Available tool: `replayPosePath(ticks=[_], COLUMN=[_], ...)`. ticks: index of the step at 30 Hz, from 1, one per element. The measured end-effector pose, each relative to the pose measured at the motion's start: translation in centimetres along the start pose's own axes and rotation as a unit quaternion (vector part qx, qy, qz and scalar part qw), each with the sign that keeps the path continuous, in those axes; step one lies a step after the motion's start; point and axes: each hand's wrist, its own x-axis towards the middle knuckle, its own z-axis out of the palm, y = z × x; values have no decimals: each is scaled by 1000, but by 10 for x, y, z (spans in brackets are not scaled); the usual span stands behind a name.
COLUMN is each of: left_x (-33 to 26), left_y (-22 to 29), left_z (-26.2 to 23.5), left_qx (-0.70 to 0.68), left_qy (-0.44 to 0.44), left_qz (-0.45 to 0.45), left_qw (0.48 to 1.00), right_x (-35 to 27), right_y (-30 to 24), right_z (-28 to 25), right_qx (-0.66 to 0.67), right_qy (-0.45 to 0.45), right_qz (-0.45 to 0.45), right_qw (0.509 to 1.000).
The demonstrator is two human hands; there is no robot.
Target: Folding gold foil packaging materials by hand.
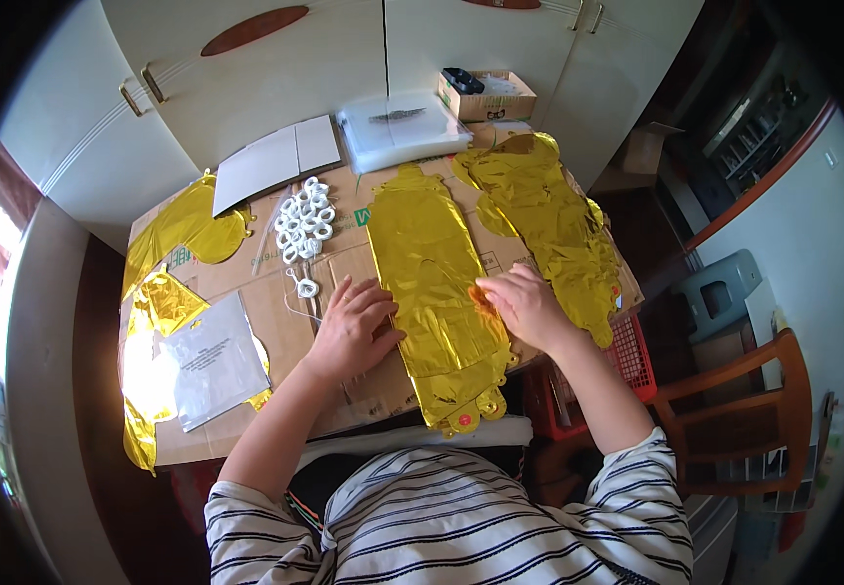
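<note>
Gold foil [431,253] flat between the fingers

The left hand [355,327], its fingers loosely spread, touches the foil's left edge. The right hand [524,304] is at the right edge; whether its bunched fingers grip, I cannot tell.

Table topped with flattened brown cardboard sheets [263,261]. Landmark: long, crinkled gold foil piece [422,249], lying lengthwise mid-table, near end at the front edge. Right of landmark: wrinkled, irregular gold foil pile [563,229]. Left of it: cluster of small white ring-shaped rolls [305,219], one single white roll [308,288] just nearer, loose strand attached. Farther left: broad gold foil sheet [183,229], and a clear flat rectangular plastic packet [212,356] with gold at its edges. Beyond landmark: flat pale-grey boards [280,161] far-left, translucent plastic sleeve stack [402,141] straight behind, small open cardboard box [495,105] far-right.
</note>
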Motion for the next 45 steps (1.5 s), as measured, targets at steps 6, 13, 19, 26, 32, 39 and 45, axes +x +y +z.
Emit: replayPosePath(ticks=[6, 13, 19, 26, 32, 39, 45], left_x=[22, 12, 9, 12, 22, 30, 33], left_y=[-28, -22, -25, -24, -25, -25, -23], left_z=[10, 9, 7, 3, -3, -7, -10], left_qx=[-22, 8, 41, 37, 75, 77, 82], left_qy=[-18, -21, -41, -83, -132, -163, -185], left_qz=[-54, -37, -28, -88, -114, -130, -147], left_qw=[998, 999, 998, 992, 982, 975, 968], right_x=[36, 33, 26, 28, 44, 75, 88], right_y=[22, 32, 31, 37, 35, 40, 43], right_z=[-1, 12, 9, -2, -14, -23, -21], right_qx=[11, -27, -25, -9, -18, -81, -130], right_qy=[36, -10, -38, -99, -180, -265, -322], right_qz=[-6, -71, -55, -51, -18, -32, -29], right_qw=[999, 997, 997, 994, 983, 960, 937])
